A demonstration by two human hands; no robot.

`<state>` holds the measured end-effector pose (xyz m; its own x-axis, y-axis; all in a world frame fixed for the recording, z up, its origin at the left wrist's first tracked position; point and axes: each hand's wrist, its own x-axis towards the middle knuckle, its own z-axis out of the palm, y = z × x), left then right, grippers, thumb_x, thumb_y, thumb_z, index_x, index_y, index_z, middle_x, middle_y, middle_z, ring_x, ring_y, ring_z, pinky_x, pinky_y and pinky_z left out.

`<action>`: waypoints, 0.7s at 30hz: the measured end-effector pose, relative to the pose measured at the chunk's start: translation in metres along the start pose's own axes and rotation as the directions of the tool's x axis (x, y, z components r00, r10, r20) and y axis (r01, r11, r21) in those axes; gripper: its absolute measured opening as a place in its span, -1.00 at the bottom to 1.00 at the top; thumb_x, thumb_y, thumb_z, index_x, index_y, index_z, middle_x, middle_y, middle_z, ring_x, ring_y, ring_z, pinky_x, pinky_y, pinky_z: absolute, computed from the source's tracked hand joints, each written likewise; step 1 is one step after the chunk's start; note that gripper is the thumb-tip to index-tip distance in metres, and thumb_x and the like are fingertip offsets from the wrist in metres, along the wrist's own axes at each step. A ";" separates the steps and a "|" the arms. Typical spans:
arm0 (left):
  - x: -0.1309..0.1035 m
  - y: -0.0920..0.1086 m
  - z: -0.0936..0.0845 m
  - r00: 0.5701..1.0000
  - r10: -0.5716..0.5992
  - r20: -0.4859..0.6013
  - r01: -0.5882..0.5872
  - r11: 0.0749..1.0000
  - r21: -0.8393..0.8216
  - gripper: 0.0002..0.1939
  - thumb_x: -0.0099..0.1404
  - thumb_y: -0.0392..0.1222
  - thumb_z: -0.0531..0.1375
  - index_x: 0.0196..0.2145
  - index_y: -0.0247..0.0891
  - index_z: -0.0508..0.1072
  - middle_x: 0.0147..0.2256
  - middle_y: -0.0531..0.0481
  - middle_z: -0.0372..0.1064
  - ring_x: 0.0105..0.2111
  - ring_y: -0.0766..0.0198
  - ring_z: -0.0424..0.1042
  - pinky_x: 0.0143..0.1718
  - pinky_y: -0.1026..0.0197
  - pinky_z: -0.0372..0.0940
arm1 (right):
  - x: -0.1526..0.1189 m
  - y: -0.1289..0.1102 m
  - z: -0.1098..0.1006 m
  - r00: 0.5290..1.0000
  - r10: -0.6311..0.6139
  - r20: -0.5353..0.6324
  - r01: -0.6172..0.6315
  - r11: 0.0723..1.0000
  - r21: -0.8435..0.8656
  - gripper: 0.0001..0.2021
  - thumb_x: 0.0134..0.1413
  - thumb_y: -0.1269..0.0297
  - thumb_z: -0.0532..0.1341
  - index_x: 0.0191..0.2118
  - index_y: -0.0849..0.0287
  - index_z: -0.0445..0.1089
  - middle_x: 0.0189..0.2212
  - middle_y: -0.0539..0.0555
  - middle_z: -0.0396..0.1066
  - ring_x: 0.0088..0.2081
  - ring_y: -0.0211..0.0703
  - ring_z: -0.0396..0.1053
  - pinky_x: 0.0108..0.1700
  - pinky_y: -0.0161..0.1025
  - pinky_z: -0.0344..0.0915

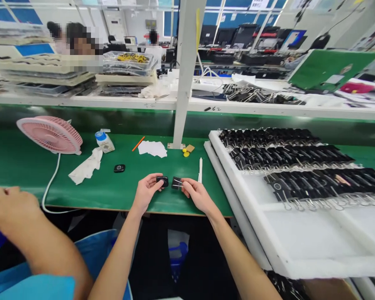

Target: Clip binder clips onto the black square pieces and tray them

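My left hand (150,189) pinches a small black rounded device (162,181) above the front of the green bench (125,191). Just to its right, my right hand (193,191) grips a black binder clip (176,182) by its wire handles. A narrow gap separates the device from the clip. A similar black device (119,168) lies on the bench to the left. Whether anything sits in the clip's jaws is too small to tell.
On the right stands a white foam tray (303,258) with rows of clipped black pieces (290,156). A pink fan (51,134), a blue-capped bottle (104,141), paper scraps (152,148) and a white pen (200,168) lie about. A co-worker's arm (34,233) is at left.
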<state>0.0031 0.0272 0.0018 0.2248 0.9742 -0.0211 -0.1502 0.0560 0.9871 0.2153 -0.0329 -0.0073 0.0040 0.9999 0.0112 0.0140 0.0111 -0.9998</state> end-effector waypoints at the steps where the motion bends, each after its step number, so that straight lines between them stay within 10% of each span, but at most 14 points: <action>1: -0.001 0.000 0.000 1.000 -0.007 0.009 0.007 1.000 0.004 -0.54 0.06 -0.02 0.48 -0.13 -0.30 0.59 -0.32 -0.09 0.59 -0.45 0.27 0.50 -0.37 0.23 0.43 | -0.001 0.003 -0.001 1.000 -0.007 0.000 0.007 1.000 -0.023 -0.46 0.29 -0.14 0.17 0.03 0.29 0.47 -0.41 0.05 0.33 -0.46 -0.24 0.17 -0.43 -0.29 0.12; 21: -0.001 0.006 0.000 1.000 0.008 0.007 -0.009 0.970 0.244 -0.49 -0.12 0.03 0.54 -0.21 -0.20 0.64 -0.30 0.03 0.63 -0.39 0.23 0.52 -0.37 0.18 0.50 | -0.002 -0.017 0.011 0.991 -0.120 0.057 0.131 0.959 -0.252 -0.71 0.38 0.25 0.19 0.05 0.30 0.52 -0.20 0.10 0.55 -0.20 -0.16 0.45 -0.12 -0.30 0.32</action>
<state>0.0021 0.0267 0.0082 0.2302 0.9731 -0.0121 0.0869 -0.0082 0.9962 0.2040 -0.0352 0.0097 -0.0548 0.9899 0.1305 0.2662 0.1404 -0.9536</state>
